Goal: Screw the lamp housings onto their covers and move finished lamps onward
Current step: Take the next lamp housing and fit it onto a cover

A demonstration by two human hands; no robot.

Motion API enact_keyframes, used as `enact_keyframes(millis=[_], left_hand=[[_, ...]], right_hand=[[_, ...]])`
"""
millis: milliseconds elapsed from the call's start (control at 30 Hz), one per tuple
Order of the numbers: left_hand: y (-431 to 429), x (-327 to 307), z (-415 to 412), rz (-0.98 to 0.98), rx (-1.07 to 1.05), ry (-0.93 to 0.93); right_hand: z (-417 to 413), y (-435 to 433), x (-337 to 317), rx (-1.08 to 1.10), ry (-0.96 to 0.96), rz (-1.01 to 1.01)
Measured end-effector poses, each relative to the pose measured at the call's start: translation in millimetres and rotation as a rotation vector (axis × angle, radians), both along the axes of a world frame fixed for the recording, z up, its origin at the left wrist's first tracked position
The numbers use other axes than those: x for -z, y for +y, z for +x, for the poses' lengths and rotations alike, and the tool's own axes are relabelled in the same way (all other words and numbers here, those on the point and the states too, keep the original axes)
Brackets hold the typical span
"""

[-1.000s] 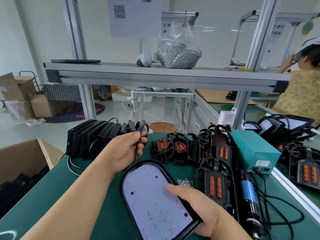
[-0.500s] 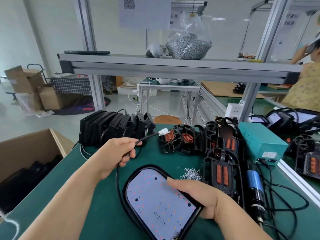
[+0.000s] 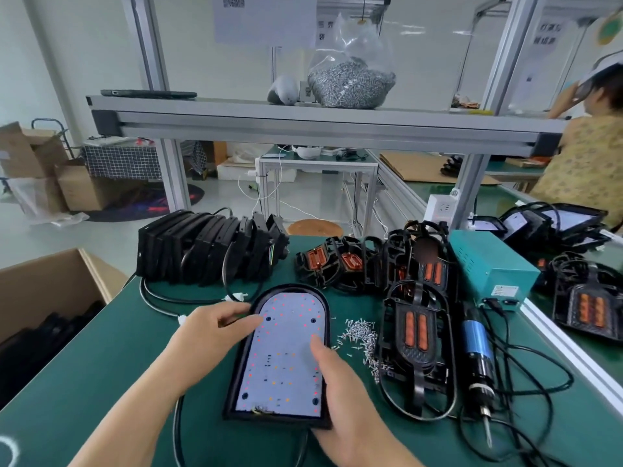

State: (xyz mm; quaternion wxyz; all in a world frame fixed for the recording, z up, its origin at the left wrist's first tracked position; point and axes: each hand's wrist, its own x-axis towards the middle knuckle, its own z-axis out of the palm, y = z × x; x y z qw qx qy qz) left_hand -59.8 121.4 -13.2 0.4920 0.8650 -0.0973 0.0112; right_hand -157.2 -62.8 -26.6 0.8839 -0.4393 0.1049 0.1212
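Holds a lamp housing (image 3: 283, 358) flat on the green table (image 3: 101, 365), front and centre, white LED board up, rounded end pointing away. Closes the left grip (image 3: 209, 335) on the left rim near the rounded end, fingers curled over the edge, one fingertip touching the board. Closes the right grip (image 3: 340, 396) on the right rim lower down, thumb pressed on the board, other fingers hidden past the edge. Under the near end, a black cable (image 3: 176, 429) looping out leftward across the table. Just right of the housing, a loose scatter of screws (image 3: 360, 335). Just beside those, a stack of black covers (image 3: 416, 332) with orange pads, more of the same kind behind. Farther right, an electric screwdriver (image 3: 475, 345) lying tip toward the near edge, close to a teal power box (image 3: 492, 267). At the back left, a row of black housings (image 3: 209, 247) standing on edge. Off the table's left side, an open cardboard box (image 3: 43, 291). On the shelf (image 3: 303, 119) above, a clear bag of screws (image 3: 350, 82).
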Motion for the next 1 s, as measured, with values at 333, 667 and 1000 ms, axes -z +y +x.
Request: enact_keyframes(millis=[333, 667, 1000], left_hand=[[-8.0, -23.5, 15.0, 0.318, 0.249, 0.003], [-63.0, -27.8, -7.9, 0.654, 0.51, -0.097], [-98.4, -39.8, 6.0, 0.883, 0.511, -0.295]], right_hand=[[-7.9, -13.3, -10.4, -0.019, -0.189, -0.672], [-2.8, -115.5, -40.7, 0.206, -0.075, -1.705], [-3.0, -127.4, -34.5, -0.062, 0.138, -1.963]])
